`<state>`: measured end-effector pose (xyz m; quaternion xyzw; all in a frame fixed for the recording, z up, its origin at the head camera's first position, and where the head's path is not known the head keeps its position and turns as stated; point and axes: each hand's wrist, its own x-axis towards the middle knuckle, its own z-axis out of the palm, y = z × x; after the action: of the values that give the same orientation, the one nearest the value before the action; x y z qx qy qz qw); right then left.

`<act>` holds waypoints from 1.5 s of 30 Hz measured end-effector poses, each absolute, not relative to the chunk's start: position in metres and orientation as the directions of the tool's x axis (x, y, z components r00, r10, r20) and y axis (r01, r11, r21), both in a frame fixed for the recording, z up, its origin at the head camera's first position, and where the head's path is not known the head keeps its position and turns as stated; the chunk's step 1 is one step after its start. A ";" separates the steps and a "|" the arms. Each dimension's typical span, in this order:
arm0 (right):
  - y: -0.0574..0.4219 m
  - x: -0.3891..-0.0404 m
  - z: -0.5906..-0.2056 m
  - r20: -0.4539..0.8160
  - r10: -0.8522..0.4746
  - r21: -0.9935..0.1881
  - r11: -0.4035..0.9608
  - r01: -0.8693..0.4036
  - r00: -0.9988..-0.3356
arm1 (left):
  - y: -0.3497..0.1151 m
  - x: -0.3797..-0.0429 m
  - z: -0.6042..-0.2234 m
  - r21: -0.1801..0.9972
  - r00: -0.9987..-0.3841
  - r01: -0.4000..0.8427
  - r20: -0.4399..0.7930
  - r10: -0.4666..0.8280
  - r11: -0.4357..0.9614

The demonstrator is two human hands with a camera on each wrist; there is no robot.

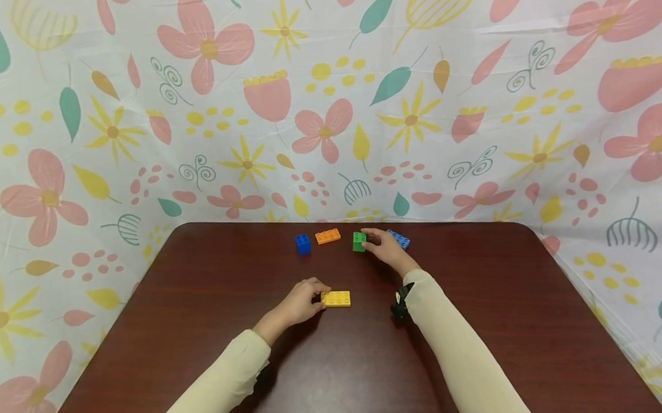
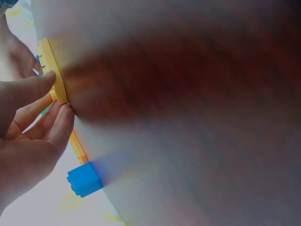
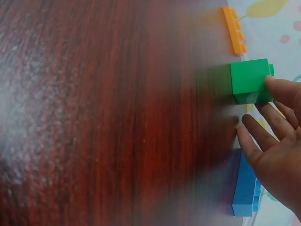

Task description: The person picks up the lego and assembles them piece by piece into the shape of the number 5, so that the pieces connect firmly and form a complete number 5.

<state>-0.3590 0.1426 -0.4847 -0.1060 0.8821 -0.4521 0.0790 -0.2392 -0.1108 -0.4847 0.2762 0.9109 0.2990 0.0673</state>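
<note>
Near the middle of the table, my left hand [image 1: 299, 301] pinches the left end of a flat yellow toy building brick [image 1: 338, 299] between thumb and fingers. In the left wrist view the thumb lies across the side of the yellow brick [image 2: 54, 70], with fingertips at its end. Farther back, my right hand [image 1: 387, 249] grips a small green building block [image 1: 358, 242] from its right side. The right wrist view has the thumb on the upper studded end of the green block [image 3: 250, 81] and fingers around behind it; the other fingers are spread loosely.
Along the back of the dark wooden table [image 1: 212, 279] stand a dark blue block [image 1: 302, 245], a flat orange brick [image 1: 328, 236] and a lighter blue brick [image 1: 401, 239], partly behind my right hand. A floral cloth [image 1: 329, 163] hangs just beyond the back edge.
</note>
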 end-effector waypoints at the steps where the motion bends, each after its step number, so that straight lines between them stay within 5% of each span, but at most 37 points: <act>1: 0.143 -0.359 -0.485 -0.040 -0.256 -0.815 0.568 -0.117 -0.966 | -0.111 -0.239 -0.484 0.583 -0.840 0.461 0.043 0.541 0.669; 16: 0.146 -0.359 -0.482 -0.040 -0.263 -0.817 0.564 -0.120 -0.964 | -0.108 -0.242 -0.484 0.662 -0.878 0.374 0.028 0.478 0.649; 45: 0.149 -0.324 -0.435 -0.077 -0.320 -0.956 0.293 -0.022 -0.944 | -0.115 -0.253 -0.491 0.791 -0.912 0.261 0.015 0.409 0.554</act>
<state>-0.3238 0.1487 -0.4347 -0.1076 0.7940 -0.5845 0.1277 -0.2530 -0.1151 -0.4912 0.1910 0.8772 0.4320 0.0857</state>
